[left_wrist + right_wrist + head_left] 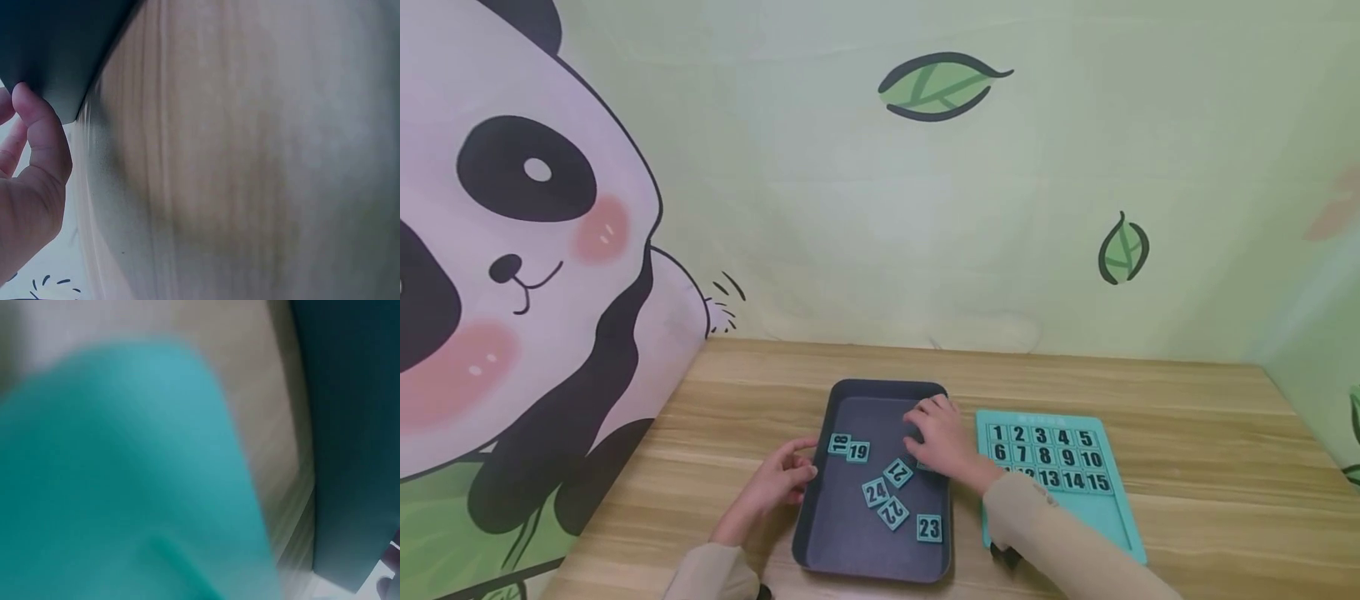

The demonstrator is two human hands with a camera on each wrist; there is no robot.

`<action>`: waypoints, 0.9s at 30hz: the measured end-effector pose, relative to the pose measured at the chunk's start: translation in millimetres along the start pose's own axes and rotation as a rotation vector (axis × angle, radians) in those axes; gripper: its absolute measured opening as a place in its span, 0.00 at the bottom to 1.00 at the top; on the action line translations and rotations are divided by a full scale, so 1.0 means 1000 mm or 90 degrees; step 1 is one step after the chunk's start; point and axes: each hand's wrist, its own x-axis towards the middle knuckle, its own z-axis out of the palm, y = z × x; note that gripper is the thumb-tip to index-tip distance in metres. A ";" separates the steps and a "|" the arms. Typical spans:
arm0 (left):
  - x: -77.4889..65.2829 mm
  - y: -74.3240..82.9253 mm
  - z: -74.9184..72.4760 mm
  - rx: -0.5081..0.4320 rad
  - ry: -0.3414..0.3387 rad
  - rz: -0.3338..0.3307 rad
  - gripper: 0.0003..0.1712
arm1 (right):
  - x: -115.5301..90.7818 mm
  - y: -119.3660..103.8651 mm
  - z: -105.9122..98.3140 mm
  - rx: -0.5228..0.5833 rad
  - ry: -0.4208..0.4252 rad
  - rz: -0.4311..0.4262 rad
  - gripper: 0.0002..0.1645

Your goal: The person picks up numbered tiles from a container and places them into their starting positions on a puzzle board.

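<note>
A dark shallow tray (842, 542) lies on the table, holding several turquoise number tiles, among them 18 (839, 443), 19 (858, 452), 24 (875, 492) and 23 (929, 528). My left hand (778, 477) touches the tray's left side with loosely bent fingers; its thumb (42, 131) lies against the outer wall. Over the tray's far right part, my right hand (942, 435) reaches in with bent fingers. Its fingertips hide whatever is beneath them, and a tile is partly covered under its wrist side. To the right lies a turquoise number board (1097, 525) with rows 1 to 15.
The wooden table (1210, 467) extends around the tray and board. A cloth wall (820, 208) printed with a panda and leaves stands behind it. My right sleeve (1037, 517) crosses the board's lower left part and hides some of it.
</note>
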 end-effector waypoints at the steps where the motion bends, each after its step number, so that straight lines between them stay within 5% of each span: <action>1: -0.001 0.000 0.000 0.001 0.000 0.000 0.28 | 0.001 0.003 0.001 -0.007 0.009 0.012 0.14; 6: -0.002 0.002 0.001 0.005 0.001 0.000 0.27 | 0.009 0.013 0.004 -0.036 0.022 0.095 0.16; 14: -0.002 0.001 0.000 0.007 0.001 0.001 0.27 | 0.018 0.018 0.008 -0.049 -0.099 0.219 0.25; 19: -0.002 0.001 0.001 0.011 0.002 0.000 0.27 | 0.020 0.016 0.011 -0.041 -0.160 0.235 0.25; 27: -0.004 0.005 0.000 0.011 0.002 -0.003 0.27 | 0.017 0.016 0.011 0.014 -0.157 0.207 0.16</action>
